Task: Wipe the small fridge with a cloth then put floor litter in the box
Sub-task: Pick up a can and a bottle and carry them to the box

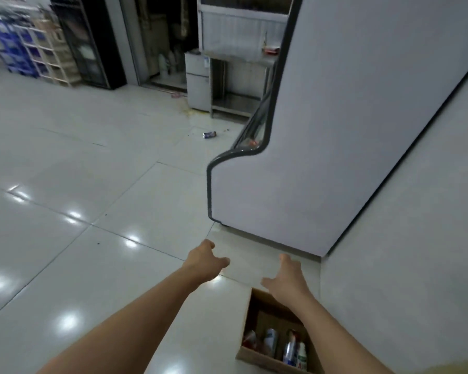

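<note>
Both grips are seen released, nothing being grasped: the left hand [206, 261] is stretched forward over the floor with fingers loosely spread and thumb apart, while the right hand [288, 276] is extended with fingers relaxed, its forearm crossing above the box. Glossy pale floor tiles [65, 163] fill most of the view, smooth and marked by bright reflections and thin dark joints. A tall display cooler [322, 130] is seen on the right, its flat matte side panel edged by a curved dark trim. Far back, the small fridge [198, 82] is seen against a steel stand, boxy and pale grey. The cardboard box [247, 311] is set on the floor below the right forearm, open-topped, brown and rectangular; several cans and bottles are held upright inside it. A crushed can [209, 134] is left lying on the tiles, well apart from the box, between it and the fridge.
</note>
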Demonstrator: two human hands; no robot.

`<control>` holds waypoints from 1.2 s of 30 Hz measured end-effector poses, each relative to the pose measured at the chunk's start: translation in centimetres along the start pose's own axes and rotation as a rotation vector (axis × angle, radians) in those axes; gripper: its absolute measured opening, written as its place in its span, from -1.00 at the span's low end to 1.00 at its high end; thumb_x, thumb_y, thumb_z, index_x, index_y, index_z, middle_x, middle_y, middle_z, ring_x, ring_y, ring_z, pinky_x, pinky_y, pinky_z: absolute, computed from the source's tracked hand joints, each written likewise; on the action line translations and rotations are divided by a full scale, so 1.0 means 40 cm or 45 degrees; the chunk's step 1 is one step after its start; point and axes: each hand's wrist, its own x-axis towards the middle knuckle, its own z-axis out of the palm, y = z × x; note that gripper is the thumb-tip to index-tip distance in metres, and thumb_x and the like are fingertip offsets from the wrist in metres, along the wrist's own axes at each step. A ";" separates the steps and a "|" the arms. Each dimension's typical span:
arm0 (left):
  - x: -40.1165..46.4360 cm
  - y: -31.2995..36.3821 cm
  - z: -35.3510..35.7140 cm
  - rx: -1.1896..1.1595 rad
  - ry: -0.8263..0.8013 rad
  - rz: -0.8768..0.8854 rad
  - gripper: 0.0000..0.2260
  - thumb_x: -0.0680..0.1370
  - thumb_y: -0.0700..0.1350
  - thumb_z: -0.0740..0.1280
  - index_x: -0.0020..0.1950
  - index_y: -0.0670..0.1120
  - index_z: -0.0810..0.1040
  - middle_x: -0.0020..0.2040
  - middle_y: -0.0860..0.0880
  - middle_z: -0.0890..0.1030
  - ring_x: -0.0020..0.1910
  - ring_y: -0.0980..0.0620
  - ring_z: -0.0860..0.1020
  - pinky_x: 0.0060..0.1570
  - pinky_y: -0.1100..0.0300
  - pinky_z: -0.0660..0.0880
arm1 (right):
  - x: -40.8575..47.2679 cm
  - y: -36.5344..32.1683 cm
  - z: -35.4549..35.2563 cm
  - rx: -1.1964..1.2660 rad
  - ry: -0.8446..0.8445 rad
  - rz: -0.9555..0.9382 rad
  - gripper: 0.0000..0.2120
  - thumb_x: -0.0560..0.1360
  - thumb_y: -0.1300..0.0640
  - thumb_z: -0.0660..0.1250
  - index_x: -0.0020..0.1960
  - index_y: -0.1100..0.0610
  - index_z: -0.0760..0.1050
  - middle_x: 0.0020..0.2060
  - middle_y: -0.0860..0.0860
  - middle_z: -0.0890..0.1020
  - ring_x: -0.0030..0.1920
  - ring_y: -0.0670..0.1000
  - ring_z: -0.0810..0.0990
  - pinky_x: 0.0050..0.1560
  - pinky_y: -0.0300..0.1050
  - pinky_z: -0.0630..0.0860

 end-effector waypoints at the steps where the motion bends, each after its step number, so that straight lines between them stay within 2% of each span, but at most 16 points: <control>1: -0.017 -0.010 -0.031 -0.017 0.029 -0.007 -0.43 0.50 0.01 0.36 0.43 -0.11 0.24 0.35 -0.15 0.41 0.24 -0.11 0.45 0.23 0.01 0.44 | -0.006 -0.036 -0.005 -0.011 0.002 -0.037 -0.29 0.47 0.00 0.36 0.47 0.16 0.08 0.39 0.14 0.21 0.31 0.11 0.37 0.21 -0.11 0.38; 5: -0.062 -0.061 -0.167 -0.059 0.151 -0.022 -0.43 0.50 0.01 0.36 0.44 -0.11 0.23 0.36 -0.15 0.40 0.24 -0.11 0.45 0.18 0.07 0.44 | -0.027 -0.187 0.005 -0.052 -0.010 -0.178 -0.30 0.45 0.00 0.36 0.45 0.16 0.10 0.35 0.16 0.24 0.30 0.13 0.37 0.21 -0.10 0.37; 9: -0.063 -0.124 -0.322 -0.122 0.268 -0.037 -0.42 0.50 0.02 0.36 0.43 -0.11 0.24 0.35 -0.15 0.40 0.25 -0.12 0.44 0.12 0.11 0.40 | -0.030 -0.347 0.052 -0.071 -0.035 -0.258 -0.33 0.46 0.03 0.35 0.44 0.14 0.10 0.32 0.13 0.23 0.26 0.13 0.40 0.09 -0.13 0.37; 11: -0.048 -0.164 -0.406 -0.161 0.304 -0.035 -0.42 0.49 0.03 0.36 0.43 -0.10 0.24 0.36 -0.15 0.40 0.25 -0.12 0.44 0.12 0.11 0.40 | -0.022 -0.435 0.084 -0.083 -0.032 -0.293 -0.31 0.45 0.01 0.36 0.45 0.14 0.10 0.33 0.14 0.23 0.29 0.14 0.38 0.17 -0.10 0.38; 13: -0.025 -0.207 -0.499 -0.198 0.325 -0.035 -0.41 0.49 0.03 0.37 0.44 -0.10 0.23 0.36 -0.15 0.39 0.25 -0.13 0.43 0.13 0.10 0.41 | -0.008 -0.533 0.122 -0.092 -0.017 -0.321 -0.28 0.44 0.00 0.38 0.45 0.15 0.10 0.32 0.16 0.24 0.29 0.16 0.39 0.22 -0.06 0.39; 17: 0.037 -0.288 -0.698 -0.213 0.349 -0.023 -0.40 0.49 0.02 0.37 0.44 -0.11 0.22 0.34 -0.15 0.41 0.22 -0.10 0.45 0.12 0.11 0.42 | 0.022 -0.748 0.205 -0.087 0.003 -0.358 -0.26 0.44 0.00 0.38 0.46 0.14 0.07 0.33 0.17 0.23 0.26 0.15 0.41 0.18 -0.09 0.40; 20: 0.086 -0.329 -0.839 -0.180 0.358 -0.013 -0.39 0.49 0.03 0.37 0.45 -0.10 0.21 0.34 -0.14 0.41 0.26 -0.11 0.42 0.20 0.07 0.41 | 0.044 -0.895 0.264 -0.079 0.028 -0.402 -0.27 0.44 -0.01 0.37 0.47 0.13 0.07 0.36 0.16 0.22 0.31 0.14 0.37 0.19 -0.10 0.38; 22: 0.117 -0.350 -0.919 -0.161 0.353 -0.001 -0.39 0.49 0.04 0.37 0.45 -0.11 0.21 0.35 -0.14 0.40 0.27 -0.11 0.41 0.18 0.09 0.38 | 0.058 -0.975 0.301 -0.084 0.027 -0.429 -0.27 0.45 0.00 0.36 0.46 0.13 0.06 0.35 0.15 0.22 0.30 0.14 0.37 0.17 -0.10 0.37; 25: 0.175 -0.367 -1.017 -0.155 0.346 0.019 -0.40 0.50 0.03 0.36 0.45 -0.11 0.21 0.34 -0.15 0.40 0.26 -0.11 0.41 0.11 0.13 0.35 | 0.095 -1.075 0.335 -0.084 0.026 -0.434 -0.26 0.46 0.00 0.36 0.48 0.12 0.03 0.36 0.15 0.21 0.30 0.14 0.37 0.18 -0.09 0.38; 29: 0.282 -0.361 -1.114 -0.155 0.328 0.051 -0.40 0.50 0.03 0.35 0.44 -0.10 0.20 0.35 -0.15 0.40 0.26 -0.11 0.42 0.16 0.12 0.38 | 0.186 -1.186 0.352 -0.092 0.046 -0.414 -0.27 0.47 0.00 0.34 0.48 0.12 0.02 0.36 0.14 0.20 0.27 0.13 0.40 0.12 -0.09 0.41; 32: 0.385 -0.341 -1.176 -0.160 0.308 0.068 -0.41 0.50 0.03 0.35 0.44 -0.11 0.21 0.33 -0.15 0.40 0.23 -0.11 0.43 0.17 0.10 0.42 | 0.286 -1.263 0.357 -0.096 0.052 -0.396 -0.29 0.47 0.00 0.34 0.47 0.13 0.04 0.34 0.15 0.20 0.27 0.14 0.41 0.13 -0.08 0.42; 36: 0.559 -0.284 -1.265 -0.133 0.308 0.098 -0.41 0.50 0.03 0.35 0.45 -0.11 0.21 0.36 -0.14 0.39 0.28 -0.10 0.41 0.16 0.13 0.37 | 0.464 -1.376 0.344 -0.064 0.064 -0.397 -0.30 0.47 0.00 0.34 0.45 0.14 0.05 0.33 0.15 0.20 0.26 0.15 0.40 0.17 -0.04 0.44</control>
